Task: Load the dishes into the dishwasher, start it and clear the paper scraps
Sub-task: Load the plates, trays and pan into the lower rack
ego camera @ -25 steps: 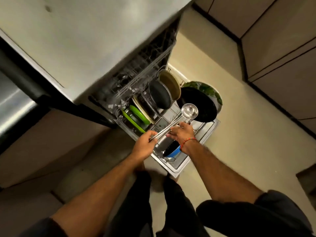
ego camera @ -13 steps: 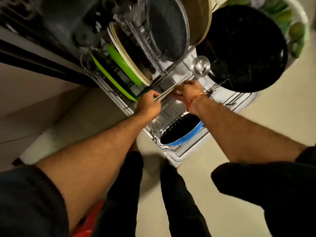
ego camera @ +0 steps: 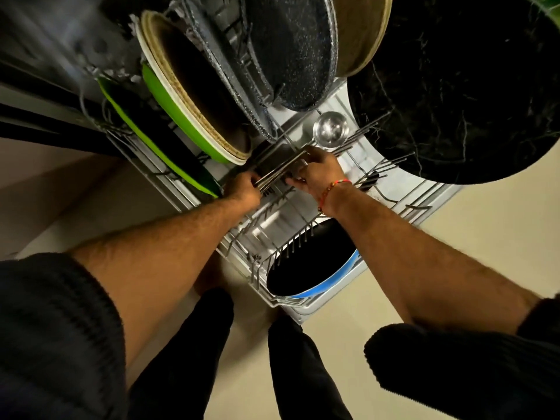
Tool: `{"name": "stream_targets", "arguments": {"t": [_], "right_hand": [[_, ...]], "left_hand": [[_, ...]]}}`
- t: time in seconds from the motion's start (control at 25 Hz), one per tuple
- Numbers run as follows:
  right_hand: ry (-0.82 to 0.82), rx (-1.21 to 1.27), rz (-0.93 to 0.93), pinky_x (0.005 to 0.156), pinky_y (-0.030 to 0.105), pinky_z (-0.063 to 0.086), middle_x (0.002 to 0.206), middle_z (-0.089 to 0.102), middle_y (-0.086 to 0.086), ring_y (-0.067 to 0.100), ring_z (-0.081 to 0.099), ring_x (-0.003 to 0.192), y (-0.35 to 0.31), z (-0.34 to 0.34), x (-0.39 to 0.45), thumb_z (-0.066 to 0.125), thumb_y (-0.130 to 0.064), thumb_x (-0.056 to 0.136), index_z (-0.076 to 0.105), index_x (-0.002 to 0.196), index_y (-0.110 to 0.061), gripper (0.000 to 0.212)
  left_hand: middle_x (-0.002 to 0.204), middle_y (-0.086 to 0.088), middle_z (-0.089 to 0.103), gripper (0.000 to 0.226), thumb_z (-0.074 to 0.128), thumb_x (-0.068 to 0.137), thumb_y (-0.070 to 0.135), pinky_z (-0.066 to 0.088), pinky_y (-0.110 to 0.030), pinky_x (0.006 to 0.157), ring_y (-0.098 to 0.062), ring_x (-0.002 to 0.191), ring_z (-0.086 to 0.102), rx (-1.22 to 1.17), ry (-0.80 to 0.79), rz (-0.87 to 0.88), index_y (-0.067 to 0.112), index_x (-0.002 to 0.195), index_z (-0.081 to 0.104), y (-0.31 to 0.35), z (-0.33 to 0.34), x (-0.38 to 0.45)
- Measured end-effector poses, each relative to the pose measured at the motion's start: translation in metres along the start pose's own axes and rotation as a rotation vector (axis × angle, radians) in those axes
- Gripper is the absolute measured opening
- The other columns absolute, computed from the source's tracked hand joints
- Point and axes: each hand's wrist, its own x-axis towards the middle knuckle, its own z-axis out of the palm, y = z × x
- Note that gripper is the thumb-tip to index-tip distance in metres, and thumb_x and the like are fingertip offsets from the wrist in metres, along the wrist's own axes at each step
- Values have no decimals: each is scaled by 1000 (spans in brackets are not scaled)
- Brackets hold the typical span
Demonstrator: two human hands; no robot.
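Observation:
I look down into the pulled-out lower dishwasher rack [ego camera: 242, 253]. A steel ladle [ego camera: 330, 128] lies low over the rack's middle, bowl toward the far side. My left hand [ego camera: 242, 189] grips the near end of its long handle, along with other thin steel handles. My right hand [ego camera: 321, 172], with a red thread on the wrist, pinches the handles further up, just short of the bowl. Upright in the rack stand green plates [ego camera: 157, 128], a beige-rimmed plate [ego camera: 194, 95], a speckled dark pan [ego camera: 291, 50] and a black marbled plate [ego camera: 454, 95].
A blue-rimmed black bowl [ego camera: 312, 268] sits in the rack's near corner. A knife with a black handle [ego camera: 368, 181] lies on the tines right of my right hand. My legs stand on beige floor [ego camera: 469, 253] in front of the rack.
My head has dropped much closer to the rack. Both hands have lowered the ladle and handles down among the tines, keeping the same hold.

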Motion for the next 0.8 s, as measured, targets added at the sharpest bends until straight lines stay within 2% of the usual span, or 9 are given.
{"name": "stream_targets", "arguments": {"t": [0.12, 0.24, 0.32, 0.4, 0.44, 0.56, 0.64, 0.72, 0.8], "right_hand": [[15, -59, -33, 79, 37, 58, 85, 59, -3, 13, 63, 70, 6, -1, 6, 35, 23, 90, 54, 118, -8, 46], [26, -117, -98, 75, 32, 59, 91, 60, -2, 26, 67, 88, 10, 3, 9, 35, 25, 87, 54, 129, -1, 53], [21, -134, -126, 81, 36, 60, 107, 64, 3, 29, 66, 101, 17, 3, 10, 39, 24, 84, 57, 129, -3, 55], [69, -184, -158, 90, 46, 58, 119, 66, -1, 28, 67, 108, 23, -3, 9, 48, 13, 81, 59, 129, -18, 58], [87, -231, -190, 92, 47, 56, 121, 66, -1, 27, 66, 109, 25, -7, 7, 51, 4, 81, 60, 128, -23, 55], [91, -312, -237, 100, 46, 51, 124, 64, 8, 29, 61, 114, 17, -14, -25, 51, -8, 93, 62, 127, -17, 36], [71, -378, -308, 104, 42, 48, 129, 62, 9, 28, 58, 120, 5, -15, -59, 51, -4, 95, 62, 128, -14, 36], [38, -407, -343, 107, 33, 45, 127, 64, 7, 22, 58, 120, -8, -10, -100, 50, 5, 93, 63, 127, -10, 39], [28, -355, -328, 109, 34, 44, 117, 67, 7, 24, 61, 117, -19, -5, -143, 50, 12, 91, 65, 121, -5, 37]], "left_hand": [[126, -14, 66, 29, 55, 97, -3, 46, -31, 94, -29, 119, 60, -12, 21, -8, 7, 123, 62, -8, 5, 4], [128, -11, 64, 33, 56, 95, -3, 48, -36, 101, -29, 122, 58, 28, 51, 25, 12, 124, 63, -11, 8, 2], [134, -11, 60, 41, 56, 95, -3, 49, -40, 103, -31, 126, 56, 60, 56, 50, 13, 132, 59, -12, 6, -8], [142, -11, 53, 56, 54, 95, -6, 51, -42, 102, -30, 127, 54, 71, 42, 76, 18, 145, 49, -12, 1, -26], [146, -10, 50, 62, 54, 94, -8, 54, -44, 99, -30, 126, 55, 64, 38, 91, 20, 149, 44, -12, -3, -37], [147, -7, 50, 61, 53, 95, -8, 61, -44, 83, -24, 117, 60, 4, 82, 177, 24, 147, 46, -14, -25, -79], [143, -4, 53, 52, 52, 98, -3, 61, -43, 82, -19, 110, 60, -49, 152, 231, 27, 141, 52, -12, -42, -114], [140, -2, 56, 46, 52, 99, 0, 53, -33, 94, -21, 115, 59, -99, 223, 270, 25, 137, 56, -8, -65, -157], [137, -3, 59, 44, 52, 98, -2, 40, -22, 99, -22, 123, 55, -104, 255, 300, 19, 136, 58, -3, -86, -200]]}}
